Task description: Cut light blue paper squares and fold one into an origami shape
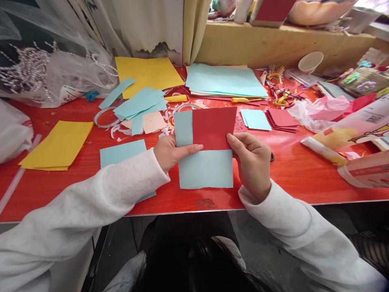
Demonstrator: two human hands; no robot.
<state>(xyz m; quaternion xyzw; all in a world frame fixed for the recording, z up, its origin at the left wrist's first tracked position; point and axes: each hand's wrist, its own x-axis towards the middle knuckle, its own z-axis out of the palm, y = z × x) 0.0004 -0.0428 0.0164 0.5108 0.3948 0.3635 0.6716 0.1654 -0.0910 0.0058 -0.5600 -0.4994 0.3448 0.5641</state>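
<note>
A light blue sheet of paper (pixel 206 169) is held up over the front of the table, with a smaller red piece of paper (pixel 214 127) laid on its upper right part. My left hand (pixel 173 152) grips the left side, its thumb pressing on the red piece's lower left corner. On the other side, my right hand (pixel 252 156) pinches the right edge of the red piece and the blue sheet between thumb and fingers. Another blue sheet (pixel 121 153) lies partly under my left forearm.
Yellow sheets (pixel 57 145) lie at the left. Behind are a blue stack (pixel 225 81), a large yellow sheet (pixel 148 75) and paper scraps (pixel 153 121). Small blue (pixel 255 119) and red squares (pixel 282 119) sit right of my hands. A plastic bag (pixel 75 69) stands back left.
</note>
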